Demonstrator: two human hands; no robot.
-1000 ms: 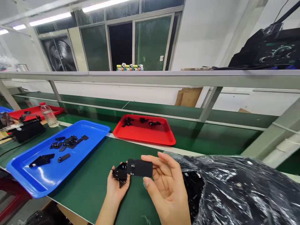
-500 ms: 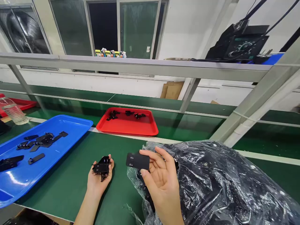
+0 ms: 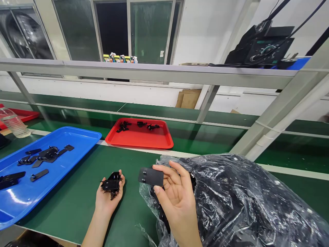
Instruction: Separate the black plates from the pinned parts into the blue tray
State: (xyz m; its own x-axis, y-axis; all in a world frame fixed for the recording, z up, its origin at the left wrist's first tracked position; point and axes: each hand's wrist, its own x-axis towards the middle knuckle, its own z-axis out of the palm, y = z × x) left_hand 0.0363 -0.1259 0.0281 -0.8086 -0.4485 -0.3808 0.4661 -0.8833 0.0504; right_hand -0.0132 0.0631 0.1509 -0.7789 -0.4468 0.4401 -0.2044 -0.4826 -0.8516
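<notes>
Blue tray (image 3: pixel 77 137) left, plastic bag (image 3: pixel 244 199) right, apparently full.

- The desk (image 3: pixel 77 206) is dark green, with a white stripe (image 3: pixel 133 148) running across it.
- The near left tray (image 3: pixel 23 199) is bright blue; the parts (image 3: pixel 46 154) on it are black.
- The far tray (image 3: pixel 144 139) is red, with black clips (image 3: pixel 138 125) at its far edge.
- A second red tray (image 3: pixel 25 115) shows at far left, beside a clear bottle (image 3: pixel 12 125).
- The plate (image 3: pixel 150 176) in the right hand (image 3: pixel 177 202) is matte black.
- The piece (image 3: pixel 111 184) in the left hand (image 3: pixel 106 199) is glossy black.
- The bag (image 3: pixel 244 206) at right is clear plastic with white glints over black contents.
- The shelf (image 3: pixel 154 73) is pale grey.
- The far toys (image 3: pixel 119 58) are yellow, green and white.
</notes>
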